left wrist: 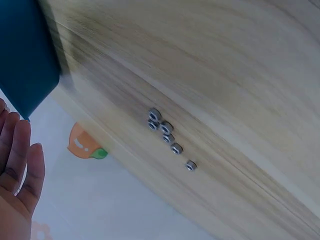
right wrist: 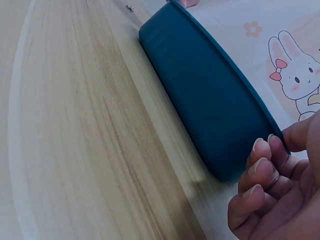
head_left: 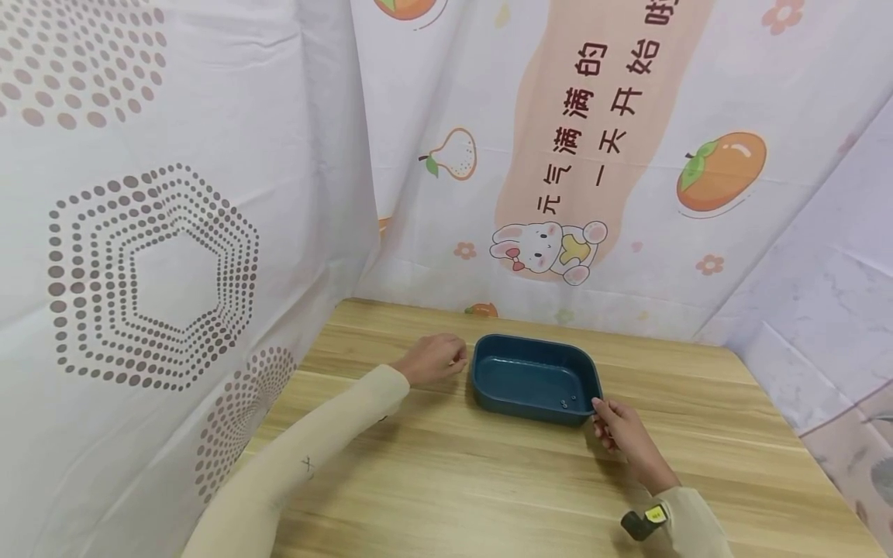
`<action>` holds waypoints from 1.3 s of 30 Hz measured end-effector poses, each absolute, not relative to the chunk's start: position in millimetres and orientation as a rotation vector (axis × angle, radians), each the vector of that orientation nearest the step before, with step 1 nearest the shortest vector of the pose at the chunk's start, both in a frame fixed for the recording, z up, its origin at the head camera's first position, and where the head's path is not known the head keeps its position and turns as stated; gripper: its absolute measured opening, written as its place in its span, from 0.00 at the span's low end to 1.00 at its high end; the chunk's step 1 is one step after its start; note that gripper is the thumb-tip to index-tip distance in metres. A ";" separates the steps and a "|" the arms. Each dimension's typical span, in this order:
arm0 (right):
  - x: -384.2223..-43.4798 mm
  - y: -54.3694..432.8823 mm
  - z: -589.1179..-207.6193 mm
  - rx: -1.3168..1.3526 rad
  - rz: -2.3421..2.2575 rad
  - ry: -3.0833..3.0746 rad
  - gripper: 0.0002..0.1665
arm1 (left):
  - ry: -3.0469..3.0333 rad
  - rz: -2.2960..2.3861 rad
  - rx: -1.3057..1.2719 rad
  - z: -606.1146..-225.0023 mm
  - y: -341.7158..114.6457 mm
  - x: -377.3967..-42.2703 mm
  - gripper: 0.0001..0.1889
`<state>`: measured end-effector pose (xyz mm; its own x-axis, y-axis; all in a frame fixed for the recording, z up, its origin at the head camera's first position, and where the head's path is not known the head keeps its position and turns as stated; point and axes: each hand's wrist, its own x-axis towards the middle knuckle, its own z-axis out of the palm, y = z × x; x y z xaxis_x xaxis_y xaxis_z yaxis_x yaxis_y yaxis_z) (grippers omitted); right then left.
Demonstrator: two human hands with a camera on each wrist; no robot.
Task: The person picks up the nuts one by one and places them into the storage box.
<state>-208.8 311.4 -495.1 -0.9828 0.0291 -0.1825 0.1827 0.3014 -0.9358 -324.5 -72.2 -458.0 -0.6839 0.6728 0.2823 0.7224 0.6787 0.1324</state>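
A dark teal rectangular tray point(head_left: 516, 415) with rounded corners stands on the table. A few small metal nuts point(head_left: 564, 404) lie inside it near its right front corner. My right hand point(head_left: 621, 434) pinches the rim at that corner between thumb and index finger; in the right wrist view its other fingers point(right wrist: 257, 172) curl loosely below the rim. Beside the tray's left end is my left hand point(head_left: 434, 358), its fingers loosely bent close to the wall, with nothing visible in them. Several more metal nuts point(left wrist: 167, 128) lie loose on the wood near the left hand.
The wood-grain table point(head_left: 446, 496) meets a printed white curtain point(head_left: 432, 256) behind the tray. Another patterned curtain point(head_left: 314, 194) hangs along the left side. A black device with a yellow label point(head_left: 645, 521) is strapped at the right wrist.
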 end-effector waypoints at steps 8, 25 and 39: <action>-210.3 313.5 -497.2 0.187 -1.770 2.431 0.27 | -2.674 -0.374 -1.146 -457.9 -67.3 -325.8 0.04; -207.5 311.8 -496.0 0.200 -1.797 2.413 0.28 | -2.671 -0.371 -1.162 -463.6 -56.8 -322.1 0.05; -208.1 311.4 -496.2 0.214 -1.793 2.407 0.27 | -2.665 -0.390 -1.179 -463.5 -54.3 -321.6 0.05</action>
